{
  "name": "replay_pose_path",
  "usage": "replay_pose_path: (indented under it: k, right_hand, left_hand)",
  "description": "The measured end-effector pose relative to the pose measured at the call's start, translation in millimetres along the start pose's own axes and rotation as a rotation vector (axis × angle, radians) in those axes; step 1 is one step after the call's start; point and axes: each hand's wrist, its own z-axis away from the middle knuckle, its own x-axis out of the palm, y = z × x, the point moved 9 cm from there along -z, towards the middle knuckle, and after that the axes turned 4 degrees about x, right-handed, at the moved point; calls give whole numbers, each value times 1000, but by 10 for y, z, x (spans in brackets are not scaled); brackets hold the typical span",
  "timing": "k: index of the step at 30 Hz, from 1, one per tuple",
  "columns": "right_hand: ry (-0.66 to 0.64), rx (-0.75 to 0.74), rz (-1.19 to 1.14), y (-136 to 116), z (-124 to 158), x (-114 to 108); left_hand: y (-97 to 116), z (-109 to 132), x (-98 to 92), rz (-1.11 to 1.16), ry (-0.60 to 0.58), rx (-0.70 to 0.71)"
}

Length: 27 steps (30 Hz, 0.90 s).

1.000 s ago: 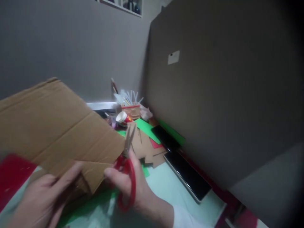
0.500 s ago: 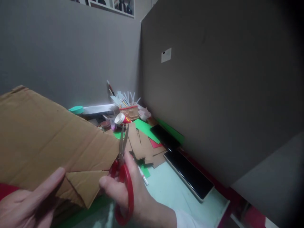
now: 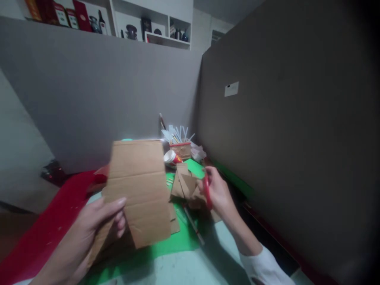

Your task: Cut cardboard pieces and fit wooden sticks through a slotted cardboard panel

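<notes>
My left hand (image 3: pixel 99 217) grips a creased sheet of brown cardboard (image 3: pixel 142 186) by its left side, thumb across the front, and the sheet is held up above the table. A narrower part of brown cardboard (image 3: pixel 100 242) angles down below the palm; whether it joins the sheet cannot be told. To the right, my right hand (image 3: pixel 220 192) is closed round scissors with a red handle (image 3: pixel 207 192), the blades mostly out of sight. Brown cardboard offcuts (image 3: pixel 185 184) lie close to its fingertips, and whether it also pinches one is unclear.
Green sheets (image 3: pixel 166 246) and a pen (image 3: pixel 193 225) lie on the pale table (image 3: pixel 178 269). Behind are a tipped red-and-white paper cup (image 3: pixel 173 157) and a box of white sticks (image 3: pixel 180 150). Grey panels (image 3: pixel 276 118) enclose the back and right; red cloth (image 3: pixel 56 215) lies left.
My view has tilted up. The cardboard has swung upright and away from the scissors in my left hand, while my right hand has moved right with the scissors, over the offcuts.
</notes>
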Motion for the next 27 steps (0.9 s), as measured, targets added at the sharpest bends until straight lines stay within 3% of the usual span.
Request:
replay_pose_path:
  k: [3, 6, 14, 20, 27]
  right_hand:
    - [44, -25, 227, 153, -183, -78]
    - [40, -69, 374, 212, -154, -47]
    - [-203, -187, 370, 116, 380, 224]
    - [-297, -178, 243, 70, 702, 238]
    - [-412, -239, 442, 156, 1114, 404]
  left_hand:
    - [-13, 82, 131, 27, -54, -30]
    - [42, 182, 182, 68, -43, -39]
    - [108, 347, 305, 200, -24, -56]
    - [6, 378, 392, 149, -38, -97]
    - [-98, 377, 428, 64, -7, -128]
